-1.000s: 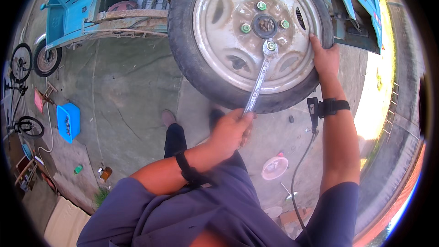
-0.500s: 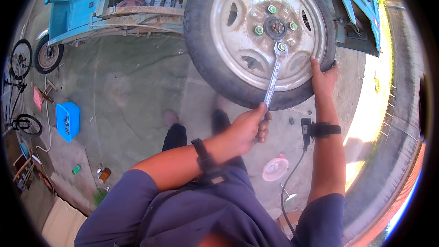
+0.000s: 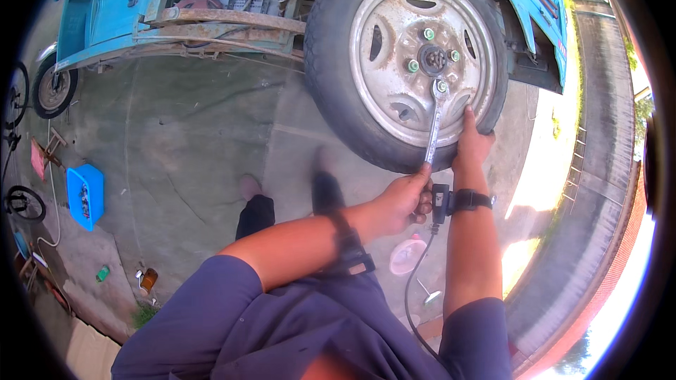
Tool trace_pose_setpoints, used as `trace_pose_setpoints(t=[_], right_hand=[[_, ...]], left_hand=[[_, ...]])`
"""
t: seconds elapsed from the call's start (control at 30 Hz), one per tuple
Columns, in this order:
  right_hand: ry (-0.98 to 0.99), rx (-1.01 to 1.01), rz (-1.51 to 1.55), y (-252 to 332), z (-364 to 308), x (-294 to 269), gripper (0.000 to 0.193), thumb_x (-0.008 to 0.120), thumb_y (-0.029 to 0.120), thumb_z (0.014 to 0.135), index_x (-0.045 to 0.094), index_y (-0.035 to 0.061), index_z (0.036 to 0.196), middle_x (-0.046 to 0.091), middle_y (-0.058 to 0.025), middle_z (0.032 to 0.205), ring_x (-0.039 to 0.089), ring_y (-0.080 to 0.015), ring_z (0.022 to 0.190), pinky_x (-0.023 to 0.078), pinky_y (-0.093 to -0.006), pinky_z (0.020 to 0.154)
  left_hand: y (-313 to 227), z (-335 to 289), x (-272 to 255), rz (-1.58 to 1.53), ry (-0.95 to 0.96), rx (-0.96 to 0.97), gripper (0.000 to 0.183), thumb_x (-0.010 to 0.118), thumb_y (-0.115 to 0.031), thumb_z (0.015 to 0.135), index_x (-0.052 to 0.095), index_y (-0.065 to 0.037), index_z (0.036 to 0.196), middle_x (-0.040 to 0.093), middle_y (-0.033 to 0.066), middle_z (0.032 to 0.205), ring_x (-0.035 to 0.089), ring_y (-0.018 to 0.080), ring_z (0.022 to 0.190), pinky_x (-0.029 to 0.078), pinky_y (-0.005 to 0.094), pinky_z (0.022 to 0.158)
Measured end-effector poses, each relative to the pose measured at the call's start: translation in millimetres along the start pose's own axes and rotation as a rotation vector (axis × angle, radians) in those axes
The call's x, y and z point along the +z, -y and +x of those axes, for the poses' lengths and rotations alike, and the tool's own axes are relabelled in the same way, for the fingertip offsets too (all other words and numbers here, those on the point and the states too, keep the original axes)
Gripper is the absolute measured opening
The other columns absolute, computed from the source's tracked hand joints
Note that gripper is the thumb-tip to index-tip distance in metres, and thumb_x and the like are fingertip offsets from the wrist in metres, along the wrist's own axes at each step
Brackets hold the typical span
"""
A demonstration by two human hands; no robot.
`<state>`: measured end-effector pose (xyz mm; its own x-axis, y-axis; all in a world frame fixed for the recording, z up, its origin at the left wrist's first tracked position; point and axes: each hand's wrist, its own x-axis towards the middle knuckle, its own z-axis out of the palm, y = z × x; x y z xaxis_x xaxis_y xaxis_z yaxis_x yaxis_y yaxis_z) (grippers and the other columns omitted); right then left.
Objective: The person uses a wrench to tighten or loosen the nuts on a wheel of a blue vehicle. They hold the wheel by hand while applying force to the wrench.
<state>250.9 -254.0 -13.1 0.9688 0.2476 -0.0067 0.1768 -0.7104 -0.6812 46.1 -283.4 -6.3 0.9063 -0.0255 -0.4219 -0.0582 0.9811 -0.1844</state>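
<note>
My left hand (image 3: 410, 200) is closed around the lower end of a silver wrench (image 3: 434, 127). The wrench's head sits on the lowest lug nut (image 3: 441, 86) of a wheel (image 3: 387, 91) with a black tire and a rusty, pale metal rim. Other greenish nuts (image 3: 412, 65) surround the dark hub (image 3: 432, 60) at the rim's middle. My right hand (image 3: 473, 144) grips the tire's lower right edge, thumb on the rim side and fingers around the tread. Part of those fingers is hidden by the tire.
Behind the wheel is a blue vehicle (image 3: 116, 7) with a rusty frame bar (image 3: 232, 20). A blue basin (image 3: 86, 197) stands left on the concrete floor. Nearer me lie a pink round dish (image 3: 407, 257) and a brown bottle (image 3: 148, 279). A black cable (image 3: 408, 295) hangs from my right wrist.
The wrench handle has swung a little to the right, with my left hand on it. My right hand is now closer to the wrench along the tire. The whole view has shifted somewhat.
</note>
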Motion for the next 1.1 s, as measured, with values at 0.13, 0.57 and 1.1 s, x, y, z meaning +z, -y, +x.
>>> trace_pose_setpoints(t=[0.13,0.57,1.1], right_hand=[[-0.016,-0.006,-0.035,-3,7,0,0.094,0.079,0.042,0.078,0.034,-0.0123,0.140,0.052,-0.0263,0.133,0.056,-0.0334,0.118,0.046,-0.0398,0.099],[0.026,-0.078,-0.114,-5,3,-6,0.092,0.077,0.041,0.080,0.035,-0.0187,0.135,0.052,-0.0297,0.132,0.055,-0.0350,0.120,0.042,-0.0375,0.103],[-0.080,-0.120,-0.204,2,-8,-5,0.102,0.075,0.051,0.073,0.034,-0.0144,0.140,0.048,-0.0328,0.136,0.049,-0.0425,0.128,0.037,-0.0432,0.109]], left_hand=[[-4,2,1,0.027,0.056,-0.048,0.037,0.047,-0.054,0.100,0.045,-0.018,0.089,0.036,-0.0056,0.069,0.039,0.0104,0.063,0.031,0.0283,0.055],[-10,-15,18,-0.005,0.029,-0.106,0.034,0.049,-0.048,0.101,0.041,-0.018,0.088,0.033,-0.0054,0.070,0.035,0.0093,0.063,0.029,0.0258,0.051],[-10,-30,23,-0.018,-0.060,0.037,0.044,0.037,-0.055,0.102,0.046,-0.015,0.089,0.034,-0.0041,0.065,0.036,0.0110,0.059,0.027,0.0246,0.046]])
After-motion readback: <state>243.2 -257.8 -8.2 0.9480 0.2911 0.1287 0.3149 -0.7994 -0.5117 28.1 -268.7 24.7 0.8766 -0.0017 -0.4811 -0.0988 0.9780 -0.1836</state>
